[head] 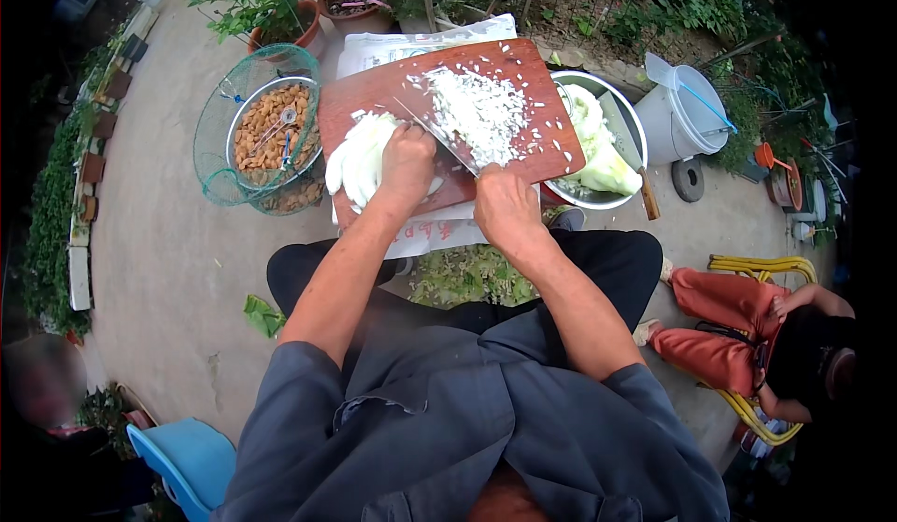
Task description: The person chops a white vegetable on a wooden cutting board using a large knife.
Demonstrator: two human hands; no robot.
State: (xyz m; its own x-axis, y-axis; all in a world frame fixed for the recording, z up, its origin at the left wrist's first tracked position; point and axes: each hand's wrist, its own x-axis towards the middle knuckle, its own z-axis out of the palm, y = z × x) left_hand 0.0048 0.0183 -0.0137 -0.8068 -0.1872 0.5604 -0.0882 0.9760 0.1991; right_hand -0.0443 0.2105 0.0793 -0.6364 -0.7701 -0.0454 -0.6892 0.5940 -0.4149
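Note:
A reddish wooden cutting board lies tilted before me over printed paper sheets. My right hand grips a kitchen knife, mostly by its hidden handle, with the blade slanting up and left across the board. Curled fingers of my left hand hold down pale vegetable strips, close beside the blade. Beyond the blade spreads a heap of finely chopped white pieces. At the right, a metal basin holds large pale-green vegetable chunks. A second knife with a wooden handle leans over its rim.
Left of the board, a green mesh basket surrounds a basin of brown nut-like pieces. A white bucket stands at the right. Potted plants line the far side. A person sits on a yellow-framed chair at right.

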